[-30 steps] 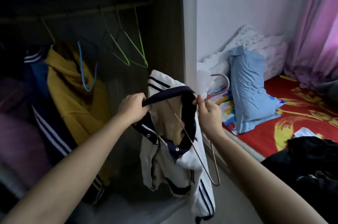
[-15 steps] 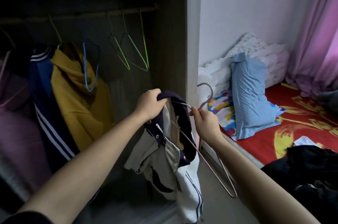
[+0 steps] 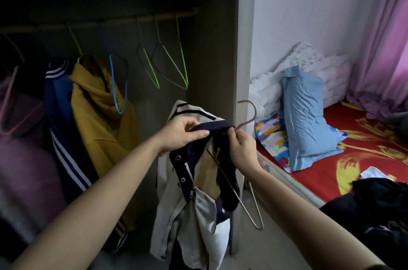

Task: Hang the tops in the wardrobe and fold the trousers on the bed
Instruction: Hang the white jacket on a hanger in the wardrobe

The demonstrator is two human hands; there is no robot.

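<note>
Two bare forearms reach forward from the bottom edge. At lower right, nearest the viewer, a heap of dark clothes [image 3: 375, 208] lies on the corner of the bed [image 3: 326, 159].

In the middle, both hands hold a cream jacket [image 3: 198, 210] with a navy collar, up in front of the open wardrobe [image 3: 223, 49]. The left hand [image 3: 183, 135] grips the collar, fingers curled round the navy band. The right hand [image 3: 244, 152] pinches the neck of a tan wire hanger [image 3: 254, 113], just below its hook, right against the collar. The hook stands above the hands. One arm of the hanger runs down inside the jacket's neck opening, and its end loop pokes out beside the jacket on the right. The rest of the jacket hangs slack below.

Inside the wardrobe, behind the left arm, hang a purple garment [image 3: 22, 159], a navy striped jacket [image 3: 64, 137] and a yellow hoodie [image 3: 99, 119]. A bare blue hanger [image 3: 119, 89] and bare green hangers [image 3: 174, 64] hang from the rail [image 3: 110, 22].

Further right, a blue pillow [image 3: 306, 119] leans on white bedding [image 3: 331, 71] on the red bedspread. A pink curtain [image 3: 384, 49] hangs beyond.
</note>
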